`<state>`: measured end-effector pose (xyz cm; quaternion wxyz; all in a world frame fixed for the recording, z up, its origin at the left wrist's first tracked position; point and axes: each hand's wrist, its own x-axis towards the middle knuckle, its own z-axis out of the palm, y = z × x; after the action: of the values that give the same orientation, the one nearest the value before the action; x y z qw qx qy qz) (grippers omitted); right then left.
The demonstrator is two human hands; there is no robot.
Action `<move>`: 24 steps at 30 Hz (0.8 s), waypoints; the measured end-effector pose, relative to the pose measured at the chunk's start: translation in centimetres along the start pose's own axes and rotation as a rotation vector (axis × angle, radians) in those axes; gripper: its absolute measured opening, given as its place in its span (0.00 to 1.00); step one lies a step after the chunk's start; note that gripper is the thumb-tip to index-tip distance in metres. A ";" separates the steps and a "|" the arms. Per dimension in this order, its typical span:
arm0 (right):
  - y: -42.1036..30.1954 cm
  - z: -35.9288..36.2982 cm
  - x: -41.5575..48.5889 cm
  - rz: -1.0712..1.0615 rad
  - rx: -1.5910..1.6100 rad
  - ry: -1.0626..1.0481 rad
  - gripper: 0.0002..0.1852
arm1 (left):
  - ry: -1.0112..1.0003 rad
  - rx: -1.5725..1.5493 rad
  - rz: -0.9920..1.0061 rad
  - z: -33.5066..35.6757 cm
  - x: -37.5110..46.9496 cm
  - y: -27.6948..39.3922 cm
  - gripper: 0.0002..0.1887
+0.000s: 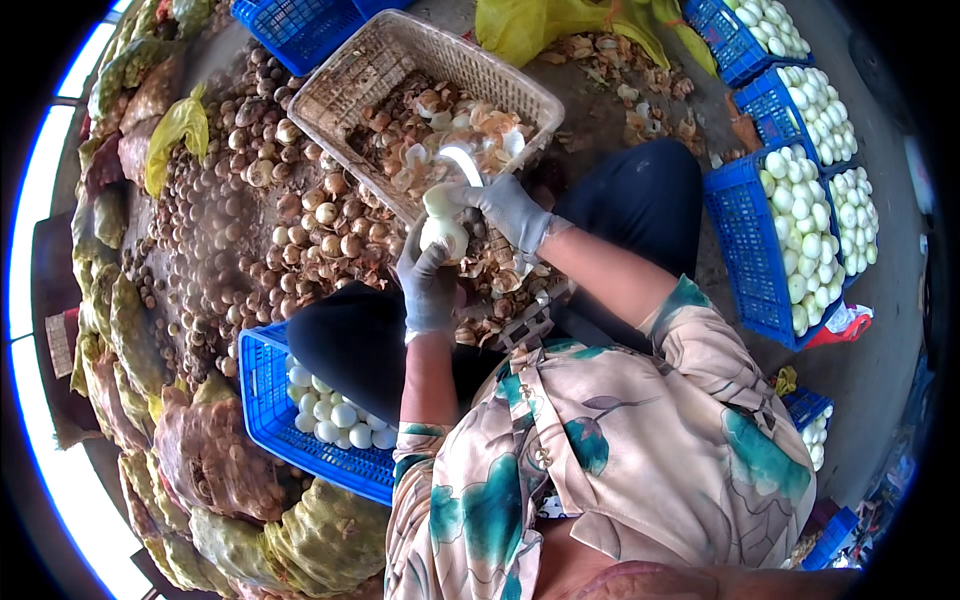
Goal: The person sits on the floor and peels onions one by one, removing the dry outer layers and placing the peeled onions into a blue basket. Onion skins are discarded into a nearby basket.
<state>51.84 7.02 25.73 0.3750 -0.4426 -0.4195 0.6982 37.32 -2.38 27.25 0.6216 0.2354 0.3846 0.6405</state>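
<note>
My left hand [427, 285], in a pale grey glove, grips a pale onion [442, 236] from below. A gloved right hand [511, 211], mine too, pinches a whitish-green piece of onion layer [441, 201] just above the onion; whether it is fully separate cannot be told. From the right fist projects a curved, bright blade, apparently a knife [463, 161]; its handle is hidden. Both hands are at the near edge of a dirty white plastic crate [420, 34] holding onion skins [480, 124].
Unpeeled onions [326, 214] cover the floor to the left. A blue crate [259, 427] with peeled onions [337, 420] stands by my left knee. More blue crates [739, 225] of onions are at right. Mesh sacks [217, 450] line the left side.
</note>
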 end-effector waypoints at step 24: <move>-2.9 -0.2 -2.3 -0.218 -0.577 -0.163 0.11 | 0.044 -0.097 0.075 -1.3 -0.3 0.3 0.41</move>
<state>53.27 6.05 29.02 0.2717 -0.4256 -0.6740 0.5393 36.12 -2.91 26.76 0.5993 0.2053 0.3575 0.6862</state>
